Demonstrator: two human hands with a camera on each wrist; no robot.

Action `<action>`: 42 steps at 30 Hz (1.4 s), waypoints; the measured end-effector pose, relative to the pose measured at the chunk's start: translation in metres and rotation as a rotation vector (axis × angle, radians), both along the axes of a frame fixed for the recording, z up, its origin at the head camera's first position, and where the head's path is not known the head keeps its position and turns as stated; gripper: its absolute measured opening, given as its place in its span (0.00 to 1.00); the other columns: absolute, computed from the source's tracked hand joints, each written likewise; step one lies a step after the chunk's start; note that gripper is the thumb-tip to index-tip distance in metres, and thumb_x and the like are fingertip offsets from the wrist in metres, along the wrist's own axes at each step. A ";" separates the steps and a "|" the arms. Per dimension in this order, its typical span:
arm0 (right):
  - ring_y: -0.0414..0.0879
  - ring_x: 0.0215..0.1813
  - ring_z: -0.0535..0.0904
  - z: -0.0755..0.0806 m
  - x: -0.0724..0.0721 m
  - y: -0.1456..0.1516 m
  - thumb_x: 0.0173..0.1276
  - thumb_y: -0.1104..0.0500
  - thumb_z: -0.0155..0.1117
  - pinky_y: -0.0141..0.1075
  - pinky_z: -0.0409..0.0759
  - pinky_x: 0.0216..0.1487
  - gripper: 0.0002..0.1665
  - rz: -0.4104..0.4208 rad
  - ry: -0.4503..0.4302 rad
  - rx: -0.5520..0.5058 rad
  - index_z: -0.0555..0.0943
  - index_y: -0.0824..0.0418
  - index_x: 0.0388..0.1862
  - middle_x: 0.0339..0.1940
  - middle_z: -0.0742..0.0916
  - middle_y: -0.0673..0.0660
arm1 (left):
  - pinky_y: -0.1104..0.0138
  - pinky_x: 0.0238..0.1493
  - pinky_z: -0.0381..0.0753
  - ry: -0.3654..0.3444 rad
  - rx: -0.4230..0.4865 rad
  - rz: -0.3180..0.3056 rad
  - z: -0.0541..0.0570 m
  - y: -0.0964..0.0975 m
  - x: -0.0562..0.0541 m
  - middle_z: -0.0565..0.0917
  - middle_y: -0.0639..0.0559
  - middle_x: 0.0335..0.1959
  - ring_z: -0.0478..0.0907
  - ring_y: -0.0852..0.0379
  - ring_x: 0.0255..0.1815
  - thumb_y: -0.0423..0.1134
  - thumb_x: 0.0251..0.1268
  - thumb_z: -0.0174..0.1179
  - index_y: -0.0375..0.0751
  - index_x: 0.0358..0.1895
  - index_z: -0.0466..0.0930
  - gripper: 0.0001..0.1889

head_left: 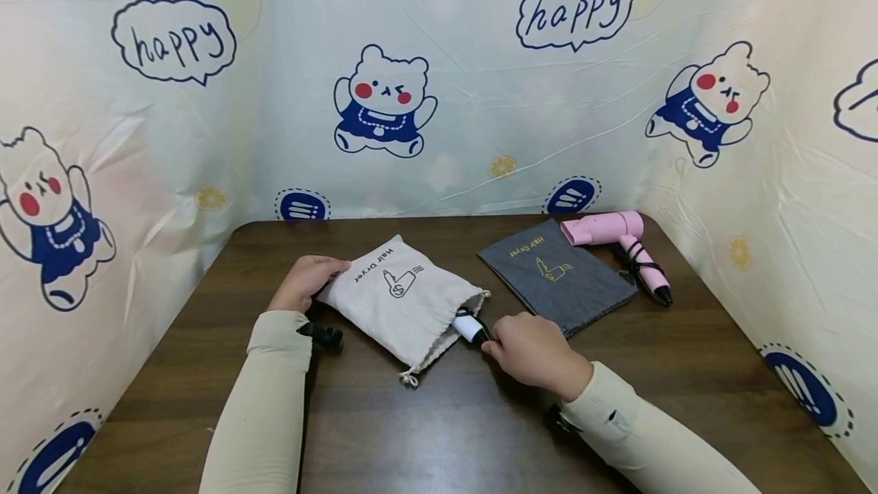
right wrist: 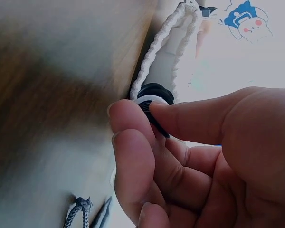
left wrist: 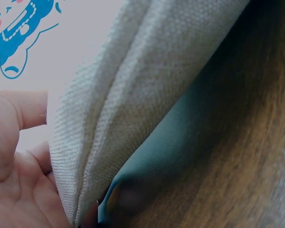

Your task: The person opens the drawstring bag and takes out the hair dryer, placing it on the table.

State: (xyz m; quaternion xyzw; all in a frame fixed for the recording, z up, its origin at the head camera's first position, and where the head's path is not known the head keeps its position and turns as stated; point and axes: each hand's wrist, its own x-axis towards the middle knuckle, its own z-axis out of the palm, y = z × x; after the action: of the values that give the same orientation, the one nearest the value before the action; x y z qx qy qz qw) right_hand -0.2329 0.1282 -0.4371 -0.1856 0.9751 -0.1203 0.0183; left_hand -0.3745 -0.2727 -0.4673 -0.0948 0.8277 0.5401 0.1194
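Observation:
A beige drawstring bag printed "Hair Dryer" lies on the table, its mouth toward the lower right. My left hand grips the bag's closed far-left corner. In the left wrist view the bag's seamed edge sits between the thumb and fingers. A white hair dryer handle sticks out of the mouth, the rest of the dryer hidden inside. My right hand pinches the handle's black cord end between thumb and forefinger. Black cord shows at the opening.
To the right lies a flat dark grey "Hair Dryer" pouch. A pink hair dryer with its black cord wrapped round the handle overlaps the pouch's far corner. A patterned curtain stands behind the brown table.

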 end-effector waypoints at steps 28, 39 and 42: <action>0.39 0.20 0.71 0.000 0.003 0.008 0.72 0.46 0.69 0.42 0.69 0.22 0.25 0.017 0.033 0.014 0.73 0.44 0.14 0.14 0.74 0.42 | 0.60 0.59 0.72 -0.011 -0.018 -0.014 0.002 0.000 -0.001 0.78 0.43 0.61 0.72 0.49 0.61 0.54 0.74 0.61 0.35 0.61 0.82 0.26; 0.40 0.20 0.70 0.005 0.004 0.013 0.72 0.47 0.69 0.41 0.68 0.22 0.25 0.009 -0.009 0.009 0.73 0.45 0.14 0.15 0.74 0.43 | 0.55 0.69 0.68 -0.007 -0.026 -0.023 0.002 0.001 0.000 0.75 0.39 0.69 0.69 0.46 0.68 0.54 0.76 0.60 0.34 0.65 0.80 0.28; 0.40 0.20 0.71 0.005 0.004 0.015 0.73 0.46 0.69 0.41 0.68 0.23 0.25 -0.002 -0.025 0.021 0.73 0.45 0.14 0.15 0.75 0.43 | 0.53 0.70 0.68 -0.010 -0.029 -0.022 0.003 0.001 0.000 0.74 0.39 0.69 0.68 0.46 0.68 0.55 0.76 0.59 0.34 0.66 0.79 0.29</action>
State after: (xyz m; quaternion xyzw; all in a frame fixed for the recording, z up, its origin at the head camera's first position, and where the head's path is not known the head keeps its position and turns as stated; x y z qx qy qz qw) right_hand -0.2292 0.1434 -0.4325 -0.1830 0.9761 -0.1124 0.0324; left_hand -0.3742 -0.2714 -0.4645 -0.0903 0.8359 0.5261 0.1280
